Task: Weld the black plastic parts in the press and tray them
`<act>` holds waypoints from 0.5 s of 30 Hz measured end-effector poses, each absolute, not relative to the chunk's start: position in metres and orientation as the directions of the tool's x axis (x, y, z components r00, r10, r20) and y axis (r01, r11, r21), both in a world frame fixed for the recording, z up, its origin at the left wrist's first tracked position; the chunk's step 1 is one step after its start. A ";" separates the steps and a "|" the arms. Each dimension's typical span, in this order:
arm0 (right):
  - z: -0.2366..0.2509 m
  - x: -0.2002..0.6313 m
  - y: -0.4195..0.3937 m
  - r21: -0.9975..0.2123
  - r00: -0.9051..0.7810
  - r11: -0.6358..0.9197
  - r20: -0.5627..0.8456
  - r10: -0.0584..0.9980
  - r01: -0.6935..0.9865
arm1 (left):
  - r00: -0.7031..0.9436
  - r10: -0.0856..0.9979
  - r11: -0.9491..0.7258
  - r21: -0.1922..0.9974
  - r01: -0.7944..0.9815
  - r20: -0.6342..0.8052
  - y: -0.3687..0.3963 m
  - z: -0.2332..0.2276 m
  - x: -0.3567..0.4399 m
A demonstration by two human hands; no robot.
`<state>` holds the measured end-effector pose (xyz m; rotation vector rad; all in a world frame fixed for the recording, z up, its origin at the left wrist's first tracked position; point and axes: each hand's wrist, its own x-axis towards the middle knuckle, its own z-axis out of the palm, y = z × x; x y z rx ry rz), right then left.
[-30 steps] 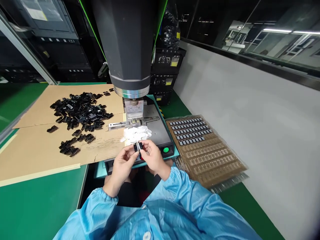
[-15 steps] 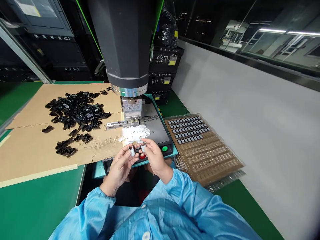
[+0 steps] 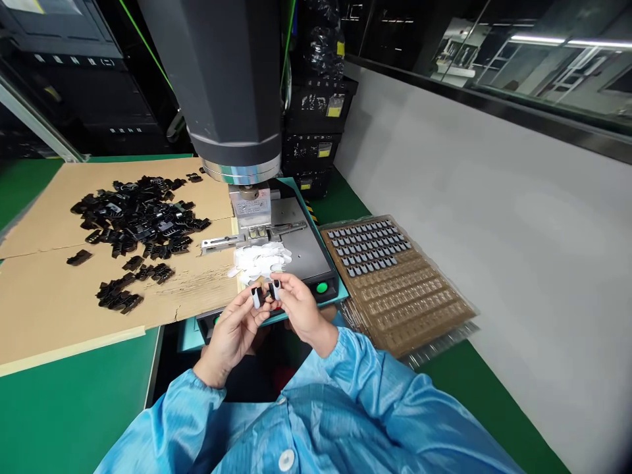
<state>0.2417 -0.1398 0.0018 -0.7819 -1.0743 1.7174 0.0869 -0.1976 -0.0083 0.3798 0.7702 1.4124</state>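
In the lower middle of the frame, our left hand (image 3: 234, 328) is pinching a pale-faced clip (image 3: 256, 298) and our right hand (image 3: 301, 308) is gripping a second clip (image 3: 275, 288) just beside it. Matching pieces (image 3: 363, 245) are filling the upper rows of the tray (image 3: 419, 313) at right, the last only partly; lower pockets are standing unfilled. Black clips (image 3: 141, 217), apparently awaiting handling, are lying heaped at left.

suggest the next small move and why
Perhaps move the right hand toward the tray: it and the left hand each pinch a small black-and-pale piece, similar pieces sit in the far rows, and nearer pockets look unfilled.
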 end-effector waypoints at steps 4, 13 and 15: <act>-0.002 0.244 -0.142 -0.953 -0.349 -0.108 -0.003 0.937 -0.282 | -0.068 0.959 0.155 0.707 -0.690 -0.276 -0.199 -0.012 0.088; -0.010 0.267 -0.165 -0.849 -0.444 0.442 0.290 0.848 0.289 | -0.205 0.958 0.141 0.949 -0.281 -0.203 -0.210 -0.039 0.095; -0.017 0.282 -0.166 -0.849 -0.451 0.451 0.301 0.840 0.273 | -0.216 0.970 0.095 0.993 -0.074 -0.109 -0.216 -0.034 0.087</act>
